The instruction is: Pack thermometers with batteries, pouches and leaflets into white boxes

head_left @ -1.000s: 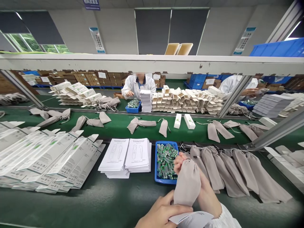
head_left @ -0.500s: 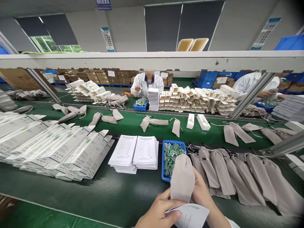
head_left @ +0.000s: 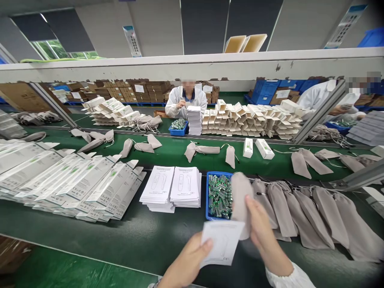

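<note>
My left hand (head_left: pixel 187 258) grips a white printed leaflet (head_left: pixel 223 242) by its left side, thumb on top. Beside it my right hand (head_left: pixel 260 224) is closed on a grey drawstring pouch (head_left: pixel 241 200), held upright and slightly blurred. The pouch overlaps the right edge of a blue bin (head_left: pixel 210 218) full of green and silver batteries (head_left: pixel 219 196). Left of the bin lie two stacks of printed leaflets (head_left: pixel 185 186). More grey pouches (head_left: pixel 303 216) lie in a row right of my right hand.
Flattened white cartons (head_left: pixel 99 188) cover the left side of the bench. Beyond, a green belt (head_left: pixel 168 150) carries scattered pouches and two white boxes (head_left: pixel 264 149). Across it sits a person in a white coat (head_left: pixel 172 100); another works at far right. A slanted metal post (head_left: pixel 319 112) rises at right.
My hands have moved apart: the pouch has shifted right and the leaflet has swung up and left, clear of the pouch's lower end. The view has tilted slightly.
</note>
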Action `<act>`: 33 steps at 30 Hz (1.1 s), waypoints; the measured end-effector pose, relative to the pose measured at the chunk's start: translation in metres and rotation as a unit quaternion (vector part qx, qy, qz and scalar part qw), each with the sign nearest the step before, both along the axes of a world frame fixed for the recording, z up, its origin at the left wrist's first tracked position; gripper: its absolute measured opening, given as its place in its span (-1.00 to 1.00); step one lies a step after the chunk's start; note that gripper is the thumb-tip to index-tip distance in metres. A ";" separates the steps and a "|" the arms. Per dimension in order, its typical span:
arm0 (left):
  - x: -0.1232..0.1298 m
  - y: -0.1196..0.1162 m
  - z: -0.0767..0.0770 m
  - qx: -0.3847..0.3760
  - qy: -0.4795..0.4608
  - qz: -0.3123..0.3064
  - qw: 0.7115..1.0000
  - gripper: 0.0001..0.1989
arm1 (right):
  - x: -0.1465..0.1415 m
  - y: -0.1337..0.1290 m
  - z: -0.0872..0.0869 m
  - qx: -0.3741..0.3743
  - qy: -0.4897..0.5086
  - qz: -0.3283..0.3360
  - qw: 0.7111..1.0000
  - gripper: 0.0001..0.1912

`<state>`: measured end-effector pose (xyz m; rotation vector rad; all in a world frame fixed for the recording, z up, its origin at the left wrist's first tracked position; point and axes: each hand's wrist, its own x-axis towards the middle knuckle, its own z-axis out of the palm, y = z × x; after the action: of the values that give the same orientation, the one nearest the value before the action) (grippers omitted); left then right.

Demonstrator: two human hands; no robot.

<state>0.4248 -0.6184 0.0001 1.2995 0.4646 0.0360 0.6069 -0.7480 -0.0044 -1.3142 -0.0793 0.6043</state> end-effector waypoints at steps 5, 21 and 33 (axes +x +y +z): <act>0.023 -0.002 -0.027 -0.216 -0.068 0.263 0.938 -0.39 | -0.022 -0.010 0.018 -0.083 -0.113 0.137 0.981 -0.48; 0.032 -0.010 -0.018 0.011 -0.128 0.188 0.974 -0.13 | -0.026 0.022 -0.021 0.021 -0.099 0.353 0.930 -0.36; 0.018 -0.001 -0.023 -0.300 -0.097 0.309 0.897 -0.34 | -0.049 0.035 -0.021 -0.078 -0.104 0.353 0.927 -0.38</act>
<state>0.4427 -0.6198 -0.0228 0.4956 0.6398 0.5136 0.5582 -0.7132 -0.0250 -1.4961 -0.7159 1.0921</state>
